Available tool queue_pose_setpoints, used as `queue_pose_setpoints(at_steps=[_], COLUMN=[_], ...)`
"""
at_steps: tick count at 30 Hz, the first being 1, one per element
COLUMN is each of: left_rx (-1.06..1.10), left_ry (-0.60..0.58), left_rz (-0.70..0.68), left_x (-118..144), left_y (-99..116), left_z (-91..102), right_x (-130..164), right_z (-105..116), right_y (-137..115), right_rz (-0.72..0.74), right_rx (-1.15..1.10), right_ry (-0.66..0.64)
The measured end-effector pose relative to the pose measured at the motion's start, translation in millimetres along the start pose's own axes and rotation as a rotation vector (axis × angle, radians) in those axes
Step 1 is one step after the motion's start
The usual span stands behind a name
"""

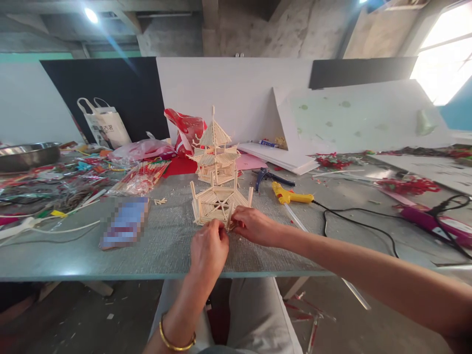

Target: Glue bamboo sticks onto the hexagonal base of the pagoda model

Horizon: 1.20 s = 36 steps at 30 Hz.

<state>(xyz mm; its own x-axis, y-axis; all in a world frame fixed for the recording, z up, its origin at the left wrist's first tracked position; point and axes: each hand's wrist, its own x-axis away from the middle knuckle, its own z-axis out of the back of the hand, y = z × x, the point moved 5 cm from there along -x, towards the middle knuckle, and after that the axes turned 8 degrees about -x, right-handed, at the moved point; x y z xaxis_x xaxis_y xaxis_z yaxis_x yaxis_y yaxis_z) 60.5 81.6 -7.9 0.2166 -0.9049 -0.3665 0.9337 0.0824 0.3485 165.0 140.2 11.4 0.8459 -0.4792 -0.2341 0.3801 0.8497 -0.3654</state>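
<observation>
A hexagonal frame of thin wooden sticks (210, 211) lies on the table before me, with short posts rising at its corners and spokes across its floor. At its near edge my left hand (211, 248) has its fingers curled and pressed together. My right hand (254, 225) pinches at the near right corner, close to the left fingertips. What sits between the fingers of either hand is hidden. Just behind the frame stands a small tiered pagoda (216, 152) made of the same sticks, with a pointed roof.
To the right are a yellow glue gun (291, 193) with a black cord, blue-handled pliers (273, 179) and a magenta tool (438, 223). A phone (125, 223) lies at left. Plastic-wrapped sticks (142, 176) and a metal bowl (29, 157) are farther left. White boards (236, 93) stand behind.
</observation>
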Motion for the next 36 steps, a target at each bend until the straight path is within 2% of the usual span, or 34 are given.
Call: queue_pose_setpoints(at_steps=[12,20,26,31,36], left_rx=[0.153,0.339,0.530,0.602,0.596], left_ry=[0.047,0.015,-0.050,-0.072,-0.061], left_rz=[0.016,0.042,0.086,0.118,0.118], left_x=[5,3,2,1,1], left_y=[0,-3,-10,-12,-14], left_z=[-1.9,-4.7,-12.9,-14.8,-16.0], right_x=[3,8,13,9,5], right_z=[8,13,9,-2,-5], right_y=[-4,-1,12,19,15], right_rz=[-0.022,-0.023,-0.059,-0.070,0.027], right_rx=[-0.005,0.030,0.118,0.278,0.361], right_ry=[-0.003,0.008,0.034,-0.036,-0.157])
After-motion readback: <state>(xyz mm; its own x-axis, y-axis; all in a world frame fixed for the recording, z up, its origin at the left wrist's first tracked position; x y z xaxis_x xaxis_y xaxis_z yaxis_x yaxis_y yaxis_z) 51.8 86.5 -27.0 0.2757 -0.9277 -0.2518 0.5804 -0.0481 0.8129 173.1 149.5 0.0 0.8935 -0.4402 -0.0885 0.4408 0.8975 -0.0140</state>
